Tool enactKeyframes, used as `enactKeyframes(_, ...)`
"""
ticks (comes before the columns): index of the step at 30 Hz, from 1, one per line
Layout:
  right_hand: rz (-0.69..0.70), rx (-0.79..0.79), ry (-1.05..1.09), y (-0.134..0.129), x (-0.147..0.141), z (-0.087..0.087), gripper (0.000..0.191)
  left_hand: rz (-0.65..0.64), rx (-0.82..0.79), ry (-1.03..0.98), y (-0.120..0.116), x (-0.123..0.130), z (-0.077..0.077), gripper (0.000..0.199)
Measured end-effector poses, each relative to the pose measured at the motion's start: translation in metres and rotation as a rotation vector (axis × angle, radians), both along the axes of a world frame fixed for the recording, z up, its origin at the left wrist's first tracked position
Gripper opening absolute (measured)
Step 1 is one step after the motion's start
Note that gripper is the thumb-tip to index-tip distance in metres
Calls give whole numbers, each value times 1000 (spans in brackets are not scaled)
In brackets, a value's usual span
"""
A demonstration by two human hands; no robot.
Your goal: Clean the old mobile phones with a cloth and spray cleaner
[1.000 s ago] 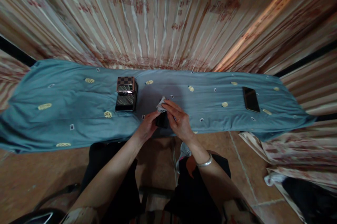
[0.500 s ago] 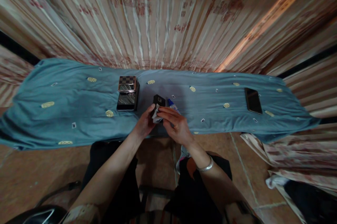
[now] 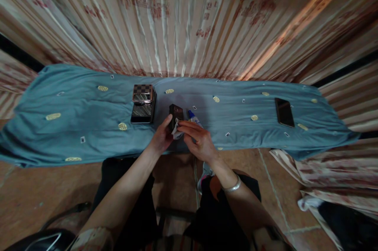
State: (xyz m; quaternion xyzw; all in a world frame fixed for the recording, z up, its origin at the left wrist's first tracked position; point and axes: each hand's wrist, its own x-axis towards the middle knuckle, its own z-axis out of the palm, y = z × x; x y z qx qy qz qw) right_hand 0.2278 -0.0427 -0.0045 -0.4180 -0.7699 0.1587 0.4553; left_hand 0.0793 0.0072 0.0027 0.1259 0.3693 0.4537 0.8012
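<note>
My left hand (image 3: 162, 136) is closed around a black phone (image 3: 176, 111), thumb along its left edge, the phone's top end pointing away from me. In my right hand (image 3: 200, 141), a small whitish cloth (image 3: 177, 130) is pinched and pressed against the phone's lower part. My fingers and the cloth hide that lower part. Just beyond the right fingers lies a blue-and-white tube or bottle (image 3: 193, 117), partly covered by the hand.
A stack of phones (image 3: 142, 113), with a checkered one on top, lies left of my hands. Another dark phone (image 3: 284, 112) rests toward the right end. Teal patterned fabric (image 3: 97, 109) covers the long table; a pleated curtain (image 3: 177, 23) hangs behind it.
The phone has turned in my left hand; the square camera patch seen earlier no longer shows. The cloth stays against it, and my right hand has shifted only slightly.
</note>
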Motion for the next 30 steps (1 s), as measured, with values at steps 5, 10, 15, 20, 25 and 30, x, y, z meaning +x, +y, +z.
enactKeyframes(5, -33, -34, -17, 2, 5, -1, 36, 13, -40, 13, 3, -2, -1, 24)
enactKeyframes(10, -102, -57, 15, 5, 8, -6, 38, -20, -34, -1, 3, -4, -5, 26)
enactKeyframes(15, -142, -48, 51, 10, 12, -13, 40, -51, 4, -19, 0, -1, -12, 22)
enactKeyframes(20, -199, -76, 100, 14, 14, -16, 41, -72, 6, -6, -4, 1, -16, 19)
enactKeyframes(25, -247, -121, 252, 20, 15, -19, 37, -140, 87, 52, -6, -1, -23, 33)
enactKeyframes(30, -268, -240, 393, 21, 11, -20, 33, -91, 89, 69, -5, 0, -24, 31)
